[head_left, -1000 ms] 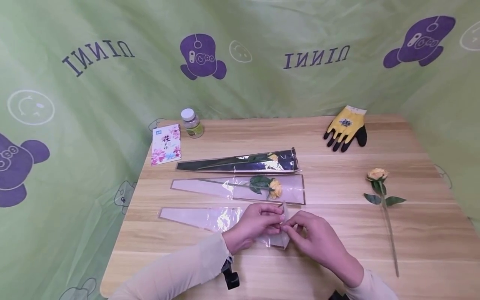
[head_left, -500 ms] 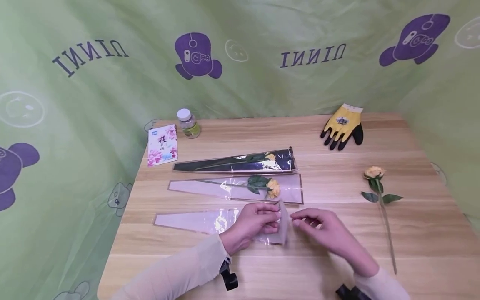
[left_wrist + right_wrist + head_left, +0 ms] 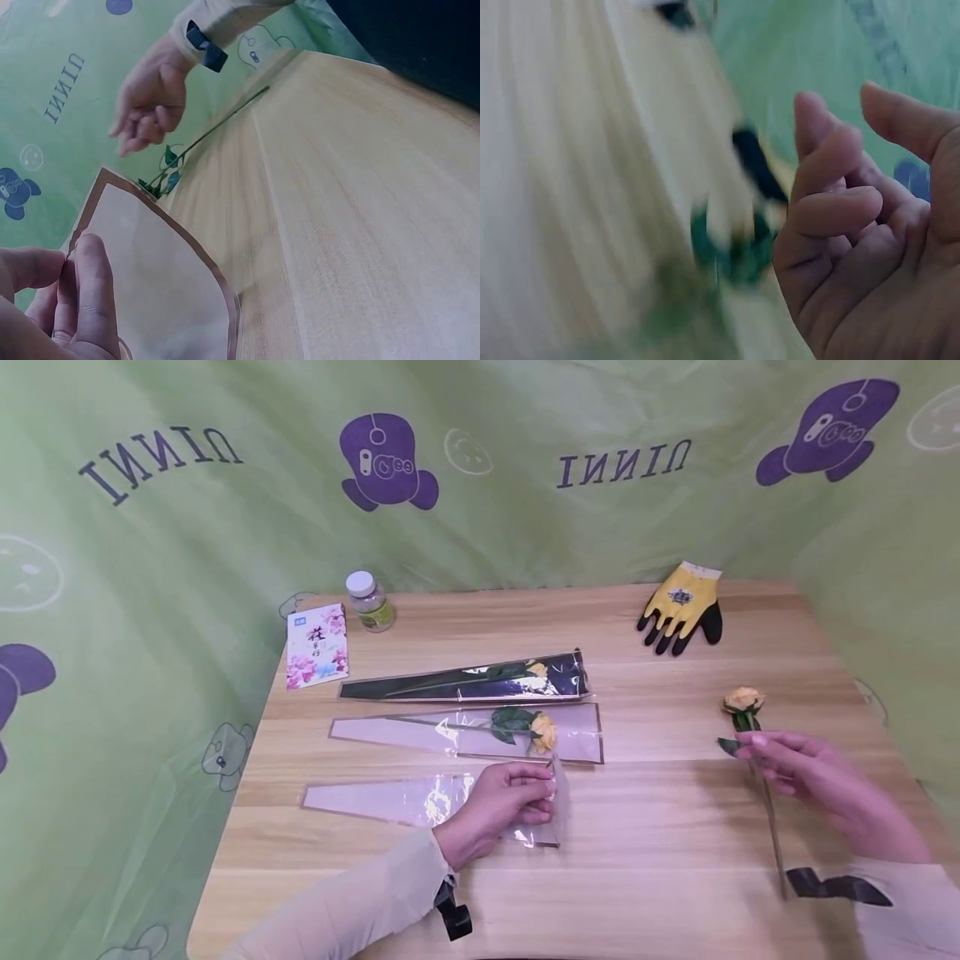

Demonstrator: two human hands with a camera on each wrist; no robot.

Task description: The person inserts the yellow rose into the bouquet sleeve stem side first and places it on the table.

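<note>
My left hand point(image 3: 501, 806) pinches the wide end of a clear flower sleeve with a brown border point(image 3: 367, 799), thumb against fingers at its edge. That end lifts off the table, and the left wrist view shows the raised bordered sleeve point(image 3: 165, 247) spread beyond the fingertips. On the right, my right hand point(image 3: 825, 781) hovers over a loose peach rose point(image 3: 744, 700), overlapping its leaves and upper stem in the head view. In the right wrist view the right hand's fingers point(image 3: 832, 217) are loosely bent, thumb apart, nothing between them; the rose leaves point(image 3: 742, 255) appear blurred beyond.
Behind the held sleeve lie a clear sleeve point(image 3: 577, 735) with a yellow rose and a dark sleeve point(image 3: 562, 672) with another. At the back left are a floral card point(image 3: 317, 646) and a white-capped jar point(image 3: 371, 602). A yellow-black glove point(image 3: 682, 608) lies at the back right.
My right hand has let go of the sleeve's edge and moved right to over the loose rose. My left hand keeps pinching the sleeve. The head view has shifted slightly.
</note>
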